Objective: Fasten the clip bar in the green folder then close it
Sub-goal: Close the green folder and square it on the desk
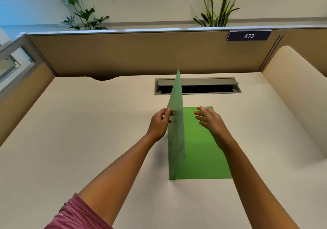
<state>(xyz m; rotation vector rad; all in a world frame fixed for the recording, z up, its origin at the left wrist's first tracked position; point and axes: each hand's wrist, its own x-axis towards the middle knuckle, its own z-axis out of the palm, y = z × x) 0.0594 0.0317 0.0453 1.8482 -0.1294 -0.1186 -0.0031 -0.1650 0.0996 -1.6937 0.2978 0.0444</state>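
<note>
A pink sleeve point(74, 214) is seen at the bottom left corner, and two bare forearms are stretched forward from it over a cream desk point(85, 140). A green folder point(203, 154) is laid on the desk just right of centre, with its back cover flat and its near edge towards the viewer. Its front cover point(177, 122) is raised almost upright from the spine along the folder's left side, so that it is seen nearly edge-on. The clip bar cannot be made out; the inside of the spine is hidden by the raised cover.

The left hand point(159, 124) is placed just left of the raised cover, and the cover's free edge is pinched between its thumb and fingertips. The right hand point(210, 121) is held above the far part of the flat cover with its fingers spread and loose, and nothing is gripped by it; whether the folder is touched by it cannot be told.

Beyond the folder, a grey cable hatch point(198, 86) is set into the desk with its lid propped open. The desk is closed off behind by a tan partition point(123, 55), on which a dark label point(249, 35) reading 473 is fixed at the right. Two plants point(83, 16) are seen above the partition.
</note>
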